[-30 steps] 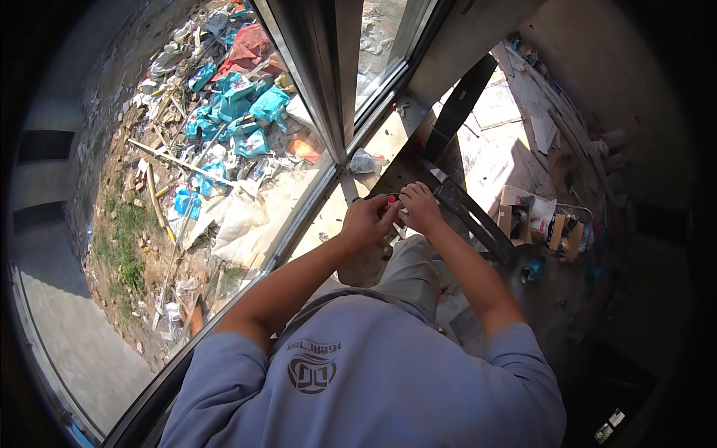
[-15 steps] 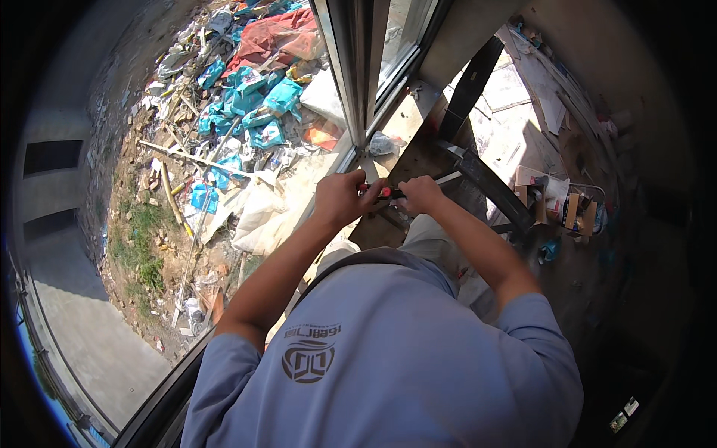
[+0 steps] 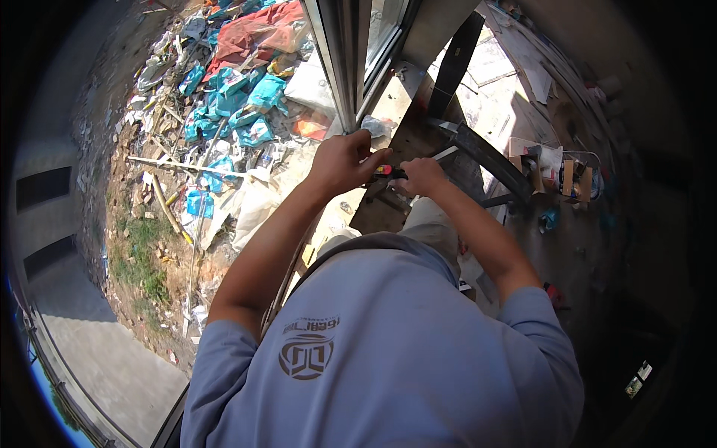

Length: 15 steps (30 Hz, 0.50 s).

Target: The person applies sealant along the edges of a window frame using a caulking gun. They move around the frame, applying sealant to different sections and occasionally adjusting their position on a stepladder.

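Observation:
Between my hands is a small red and black hand tool [image 3: 384, 172], its exact kind too small to tell. My right hand [image 3: 421, 178] is closed round its dark end. My left hand [image 3: 337, 163] meets the red part with curled fingers, the thumb raised above it; the palm side is hidden. Just ahead of the left hand, the upright dark window frame post [image 3: 349, 89] meets the sill. A crumpled clear plastic bag [image 3: 376, 126] lies at the foot of that post, beyond my hands.
Outside, to the left and lower down, spreads rubble with blue bags [image 3: 224, 104] and a red sheet [image 3: 258, 33]. On the right stand a dark metal beam [image 3: 489, 160] and an open cardboard box [image 3: 575, 179]. Boards [image 3: 538, 78] lean along the far right.
My left thumb has lifted away from the tool, and that hand sits a little higher. My right hand still grips the dark end. The whole view has shifted slightly.

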Each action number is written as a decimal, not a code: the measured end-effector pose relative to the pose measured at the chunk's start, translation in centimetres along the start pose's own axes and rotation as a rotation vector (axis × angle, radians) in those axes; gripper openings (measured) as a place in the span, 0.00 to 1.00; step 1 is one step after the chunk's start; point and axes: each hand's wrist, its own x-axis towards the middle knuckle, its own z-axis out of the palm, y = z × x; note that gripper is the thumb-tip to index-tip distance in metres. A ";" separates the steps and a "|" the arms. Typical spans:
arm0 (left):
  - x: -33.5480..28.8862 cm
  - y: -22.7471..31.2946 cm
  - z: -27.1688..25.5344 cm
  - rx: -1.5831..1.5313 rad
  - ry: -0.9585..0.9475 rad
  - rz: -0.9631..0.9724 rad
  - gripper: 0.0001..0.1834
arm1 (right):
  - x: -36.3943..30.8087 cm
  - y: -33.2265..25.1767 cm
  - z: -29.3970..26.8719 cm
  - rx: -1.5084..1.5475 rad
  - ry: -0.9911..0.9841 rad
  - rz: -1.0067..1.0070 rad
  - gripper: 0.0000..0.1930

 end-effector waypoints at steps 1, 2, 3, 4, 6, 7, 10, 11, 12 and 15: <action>0.0 -0.4 -0.3 -0.339 -0.013 -0.035 0.27 | -0.5 0.2 -0.9 0.017 -0.007 0.015 0.30; 0.1 -0.9 -0.7 -0.675 -0.025 -0.069 0.31 | -0.8 0.5 -1.9 0.007 -0.021 0.021 0.30; 0.6 -1.8 -1.8 -0.857 -0.172 -0.159 0.41 | -1.0 0.9 -2.8 -0.002 -0.037 0.028 0.31; 0.5 -1.9 -1.7 -1.051 -0.189 -0.185 0.46 | -1.3 1.1 -3.7 -0.010 -0.053 0.035 0.31; 1.1 -2.4 -2.1 -1.232 -0.273 -0.193 0.46 | -1.8 1.5 -5.4 -0.047 -0.058 0.049 0.32; 1.6 -2.9 -2.2 -1.231 -0.356 -0.105 0.46 | -2.3 1.8 -5.9 -0.065 -0.059 0.054 0.32; 2.5 -2.5 -2.9 -1.197 -0.466 -0.143 0.44 | -3.2 2.3 -7.7 -0.089 -0.070 0.049 0.31; 2.4 -1.9 -2.9 -1.069 -0.433 -0.128 0.39 | -3.7 2.3 -8.1 -0.088 -0.077 0.051 0.30; 2.0 -0.5 -3.3 -0.846 -0.342 -0.188 0.37 | -4.0 2.1 -8.5 -0.099 -0.079 0.056 0.30; 1.5 1.3 -2.3 -0.352 -0.128 -0.092 0.39 | -4.9 1.7 -9.2 -0.128 -0.074 0.066 0.30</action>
